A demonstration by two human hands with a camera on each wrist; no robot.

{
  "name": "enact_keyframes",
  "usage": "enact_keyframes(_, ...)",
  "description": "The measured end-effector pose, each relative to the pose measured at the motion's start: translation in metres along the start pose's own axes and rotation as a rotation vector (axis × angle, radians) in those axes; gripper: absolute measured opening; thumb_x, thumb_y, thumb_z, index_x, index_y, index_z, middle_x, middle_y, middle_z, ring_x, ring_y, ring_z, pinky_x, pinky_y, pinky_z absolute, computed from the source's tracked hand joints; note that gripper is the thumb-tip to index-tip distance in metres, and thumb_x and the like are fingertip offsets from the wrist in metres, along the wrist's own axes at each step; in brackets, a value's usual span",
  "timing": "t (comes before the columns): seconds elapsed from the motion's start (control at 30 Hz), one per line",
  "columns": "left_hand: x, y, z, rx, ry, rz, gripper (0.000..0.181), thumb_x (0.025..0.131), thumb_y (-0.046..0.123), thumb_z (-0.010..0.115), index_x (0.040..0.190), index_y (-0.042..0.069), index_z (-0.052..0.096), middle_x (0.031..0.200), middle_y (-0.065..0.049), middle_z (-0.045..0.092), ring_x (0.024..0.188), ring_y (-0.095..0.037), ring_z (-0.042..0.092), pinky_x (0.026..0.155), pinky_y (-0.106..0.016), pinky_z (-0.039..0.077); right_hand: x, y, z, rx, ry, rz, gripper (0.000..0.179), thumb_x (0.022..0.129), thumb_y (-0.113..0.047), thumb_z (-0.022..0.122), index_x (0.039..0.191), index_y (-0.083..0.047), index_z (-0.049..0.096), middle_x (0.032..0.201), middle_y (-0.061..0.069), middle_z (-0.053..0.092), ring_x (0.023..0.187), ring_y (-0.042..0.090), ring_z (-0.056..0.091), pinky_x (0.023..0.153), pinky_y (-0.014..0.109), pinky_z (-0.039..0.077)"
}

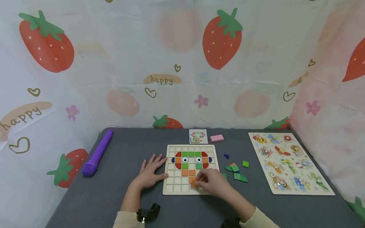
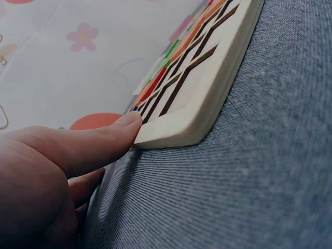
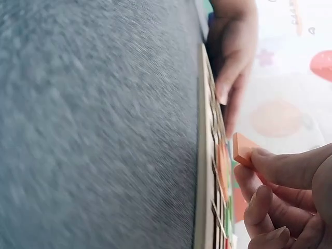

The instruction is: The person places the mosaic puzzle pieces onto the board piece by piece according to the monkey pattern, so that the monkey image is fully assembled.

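Observation:
A wooden grid board (image 1: pixel 174 189) lies on the dark table, with red, green, orange and blue tiles and two eye tiles set in its upper rows. More orange tiles (image 1: pixel 188 173) sit in its middle cells. My left hand (image 1: pixel 149 175) is spread flat at the board's left side, its thumb (image 2: pixel 116 132) touching the edge. Over the lower part of the board, my right hand (image 1: pixel 212 182) pinches an orange square tile (image 3: pixel 243 149) between thumb and fingertips. In the right wrist view that tile is tilted, close above the board's surface.
Loose green, blue and orange pieces (image 1: pixel 237 176) lie right of the board. Behind it are a pattern card (image 1: pixel 198 136) and a pink block (image 1: pixel 216 138). A purple stick-shaped object (image 1: pixel 98 152) lies far left; an insect picture board (image 1: pixel 291 163) lies right. A printed curtain (image 1: pixel 182 104) hangs behind.

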State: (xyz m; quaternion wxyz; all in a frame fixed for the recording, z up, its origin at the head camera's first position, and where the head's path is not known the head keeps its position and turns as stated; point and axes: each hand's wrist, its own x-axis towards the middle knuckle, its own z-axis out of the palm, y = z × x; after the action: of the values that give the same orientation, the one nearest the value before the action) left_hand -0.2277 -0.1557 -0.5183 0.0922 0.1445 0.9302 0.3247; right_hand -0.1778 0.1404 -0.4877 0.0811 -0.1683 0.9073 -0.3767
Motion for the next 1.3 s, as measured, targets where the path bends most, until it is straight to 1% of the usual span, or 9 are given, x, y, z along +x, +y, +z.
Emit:
enact_keyframes(0.13, 0.000, -0.001, 0.000, 0.012, 0.004, -0.002, 0.075, 0.091, 0.043, 0.073, 0.156, 0.020, 0.043, 0.167, -0.011, 0.027, 0.157, -0.038, 0.006, 0.122, -0.063, -0.006, 0.000, -0.001, 0.006, -0.031, -0.016, -0.008, 0.011, 0.089, -0.019, 0.078, 0.084, -0.019, 0.069, 0.075, -0.010, 0.064, 0.068, 0.007, 0.056, 0.062, 0.023, 0.047)
enact_keyframes(0.33, 0.000, -0.001, 0.000, 0.003, 0.007, -0.002, 0.075, 0.090, 0.042, 0.074, 0.156, 0.019, 0.043, 0.166, -0.012, 0.027, 0.157, -0.039, 0.007, 0.122, -0.063, -0.006, -0.001, -0.004, 0.008, -0.081, -0.013, -0.018, 0.012, 0.089, -0.021, 0.078, 0.082, -0.022, 0.069, 0.072, -0.013, 0.062, 0.065, 0.005, 0.054, 0.060, 0.023, 0.045)
enact_keyframes(0.47, 0.000, -0.001, 0.000, 0.000, 0.003, -0.010, 0.075, 0.091, 0.041, 0.074, 0.156, 0.021, 0.042, 0.167, -0.010, 0.026, 0.157, -0.037, 0.005, 0.123, -0.061, -0.008, 0.000, -0.005, 0.010, -0.112, -0.013, -0.018, 0.011, 0.089, -0.022, 0.078, 0.081, -0.022, 0.071, 0.071, -0.013, 0.061, 0.063, 0.005, 0.052, 0.058, 0.023, 0.043)
enact_keyframes(0.53, 0.000, -0.001, 0.000, -0.004, 0.005, -0.005, 0.075, 0.091, 0.041, 0.074, 0.156, 0.020, 0.042, 0.167, -0.011, 0.026, 0.157, -0.038, 0.006, 0.122, -0.062, -0.007, 0.000, -0.006, 0.011, -0.126, -0.013, -0.012, 0.011, 0.089, -0.023, 0.078, 0.081, -0.022, 0.071, 0.071, -0.014, 0.061, 0.063, 0.005, 0.052, 0.057, 0.023, 0.042)
enact_keyframes(0.83, 0.001, -0.001, 0.001, -0.011, 0.009, -0.003, 0.075, 0.090, 0.041, 0.074, 0.156, 0.020, 0.043, 0.167, -0.011, 0.026, 0.157, -0.038, 0.005, 0.122, -0.063, -0.007, 0.001, -0.005, 0.016, -0.134, 0.001, -0.011, 0.012, 0.088, -0.020, 0.079, 0.080, -0.021, 0.071, 0.070, -0.013, 0.060, 0.063, 0.005, 0.051, 0.058, 0.024, 0.043)
enact_keyframes(1.03, 0.001, -0.002, 0.002, 0.000, 0.005, -0.006, 0.075, 0.091, 0.042, 0.074, 0.156, 0.020, 0.043, 0.167, -0.011, 0.026, 0.157, -0.038, 0.005, 0.122, -0.063, -0.007, 0.000, -0.004, 0.010, -0.139, -0.002, 0.008, 0.011, 0.088, -0.024, 0.080, 0.081, -0.022, 0.071, 0.071, -0.014, 0.060, 0.065, 0.006, 0.052, 0.059, 0.024, 0.043)
enact_keyframes(1.3, 0.000, 0.000, 0.001, -0.004, 0.006, -0.013, 0.075, 0.090, 0.041, 0.074, 0.155, 0.020, 0.043, 0.167, -0.011, 0.027, 0.157, -0.038, 0.005, 0.122, -0.063, -0.007, -0.002, 0.006, -0.011, -0.161, 0.073, 0.045, 0.010, 0.088, -0.020, 0.079, 0.083, -0.021, 0.071, 0.075, -0.012, 0.064, 0.068, 0.007, 0.054, 0.062, 0.025, 0.046)
